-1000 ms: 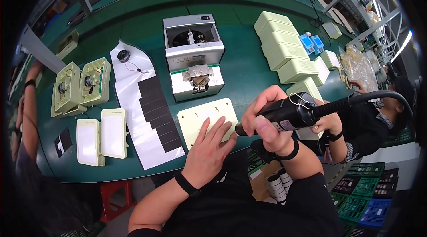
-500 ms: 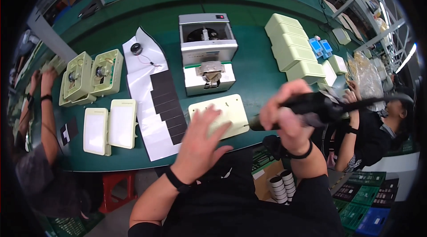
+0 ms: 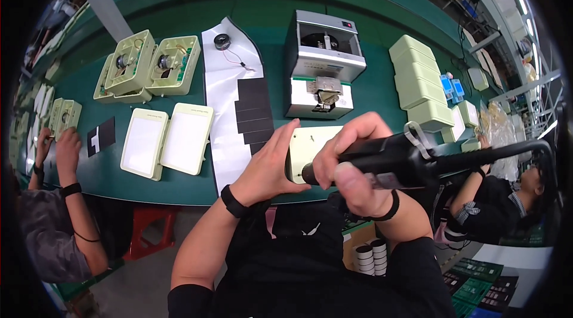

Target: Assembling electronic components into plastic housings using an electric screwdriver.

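Note:
My right hand (image 3: 358, 166) is closed around a black electric screwdriver (image 3: 382, 160), its cable trailing to the right. The tool's front end meets the lower part of a pale green plastic housing (image 3: 313, 139) lying at the table's front edge. My left hand (image 3: 268, 166) grips that housing along its left side, thumb at the near edge and fingers stretched up the side. Small holes show in the housing's face. The right hand and tool hide its right part, and the screwdriver's tip cannot be made out.
Behind the housing stands a grey screw feeder (image 3: 325, 64). Black foam pieces (image 3: 253, 109) lie on a white sheet (image 3: 221, 133) with a small speaker (image 3: 221, 41). Open housings (image 3: 173, 67) and white-faced covers (image 3: 186, 139) sit left, stacked pale boxes (image 3: 418, 79) right. Co-workers flank me.
The screwdriver has come left and onto the housing. My left hand has gone from hovering over the housing to gripping its left side. The whole view has shifted, so the table appears further right.

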Motion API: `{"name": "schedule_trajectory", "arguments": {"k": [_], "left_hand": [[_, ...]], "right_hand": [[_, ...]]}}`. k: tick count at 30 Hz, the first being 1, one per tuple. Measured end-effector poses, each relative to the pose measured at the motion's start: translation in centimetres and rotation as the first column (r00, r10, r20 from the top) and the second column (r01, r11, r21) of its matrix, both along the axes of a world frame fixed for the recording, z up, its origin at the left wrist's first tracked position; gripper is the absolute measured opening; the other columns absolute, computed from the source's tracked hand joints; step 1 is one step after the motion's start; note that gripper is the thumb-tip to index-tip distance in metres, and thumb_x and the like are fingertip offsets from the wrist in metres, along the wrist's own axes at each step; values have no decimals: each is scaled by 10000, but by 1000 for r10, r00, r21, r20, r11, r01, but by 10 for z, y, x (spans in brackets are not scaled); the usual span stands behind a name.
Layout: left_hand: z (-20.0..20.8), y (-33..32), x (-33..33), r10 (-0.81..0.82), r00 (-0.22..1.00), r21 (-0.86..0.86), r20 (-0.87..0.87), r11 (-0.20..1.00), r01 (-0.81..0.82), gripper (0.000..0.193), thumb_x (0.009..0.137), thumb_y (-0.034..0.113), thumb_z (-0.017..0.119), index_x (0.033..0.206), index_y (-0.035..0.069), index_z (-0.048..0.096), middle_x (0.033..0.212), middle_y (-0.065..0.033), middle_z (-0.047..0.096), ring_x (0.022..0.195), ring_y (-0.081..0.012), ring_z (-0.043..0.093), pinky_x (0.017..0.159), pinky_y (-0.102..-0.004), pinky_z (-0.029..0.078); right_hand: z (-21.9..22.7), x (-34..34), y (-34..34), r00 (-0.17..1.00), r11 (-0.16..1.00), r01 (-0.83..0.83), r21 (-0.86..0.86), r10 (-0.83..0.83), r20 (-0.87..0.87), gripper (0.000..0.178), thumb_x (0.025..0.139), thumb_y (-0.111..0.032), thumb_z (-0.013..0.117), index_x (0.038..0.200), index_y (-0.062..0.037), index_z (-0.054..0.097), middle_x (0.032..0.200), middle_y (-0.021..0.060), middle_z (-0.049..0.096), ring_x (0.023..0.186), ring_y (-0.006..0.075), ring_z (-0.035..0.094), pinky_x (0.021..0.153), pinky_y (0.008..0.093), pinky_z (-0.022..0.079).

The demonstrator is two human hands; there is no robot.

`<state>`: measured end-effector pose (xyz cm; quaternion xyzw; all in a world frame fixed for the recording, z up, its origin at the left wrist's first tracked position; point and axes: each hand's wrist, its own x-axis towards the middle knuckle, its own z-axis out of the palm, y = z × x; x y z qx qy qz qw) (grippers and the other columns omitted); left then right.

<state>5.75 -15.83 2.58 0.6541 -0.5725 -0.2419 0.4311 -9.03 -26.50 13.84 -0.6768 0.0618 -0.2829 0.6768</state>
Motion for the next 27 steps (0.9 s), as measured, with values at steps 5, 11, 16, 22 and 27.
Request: {"name": "schedule_trajectory", "arguments": {"k": [5,11,16,22,27], "left_hand": [[-8,-3,-3,-2,997,-66,74,998,7,1250,614,258,976,1593,-5,244,1531,-249,424,1412,-422,474,1158,-446,445],[-7,4,-6,-10,1000,-61,-13,998,10,1240,620,238,973,1594,0,243,1532,-243,414,1420,-417,464,1164,-442,440],[-3,5,-6,-21,1000,-32,-10,999,21,1241,624,227,973,1599,10,236,1542,-232,402,1425,-414,460,1168,-437,437],[-5,2,-3,-22,1000,-53,-8,998,22,1241,622,225,976,1598,17,238,1546,-225,398,1425,-412,460,1171,-431,436],[-4,2,-3,-27,1000,-43,-10,999,27,1236,622,222,976,1595,18,243,1546,-224,396,1426,-413,459,1172,-431,435]], "right_hand": [[-10,1,4,994,989,-70,-134,59,-87,386,951,-201,726,1093,-43,404,759,93,604,653,154,590,638,327,519],[-17,-2,3,997,981,-55,-184,44,-65,354,930,-164,706,1080,-41,411,732,89,591,610,158,573,615,324,514],[-16,-2,4,998,987,-34,-155,27,-53,337,913,-146,693,1071,-40,415,724,95,584,591,168,564,597,322,509],[-16,1,3,999,988,-30,-151,25,-36,334,915,-148,690,1072,-42,415,723,103,584,588,173,561,591,321,506],[-18,1,2,999,986,-25,-167,21,-25,329,918,-143,685,1073,-41,413,721,108,581,582,172,552,586,321,504]]}}
